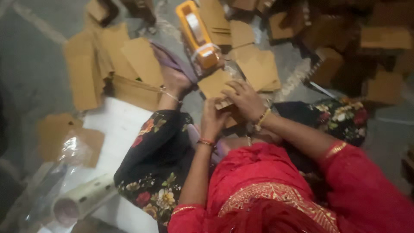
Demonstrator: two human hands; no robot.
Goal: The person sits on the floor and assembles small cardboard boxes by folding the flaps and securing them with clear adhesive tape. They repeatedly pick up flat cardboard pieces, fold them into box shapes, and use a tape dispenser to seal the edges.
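Red cloth (276, 190) fills the near edge, with floral trousers (155, 164) beside it. Just beyond, a small cardboard piece (222, 92) is pinched between both hands: the left hand (213, 118) is curled under it, and the right hand (246, 99) is laid over it with fingers bent. An orange tape dispenser (198, 36) is seen just behind, among scattered cardboard flats (116, 56). A tape roll (79, 203) lies at lower left.
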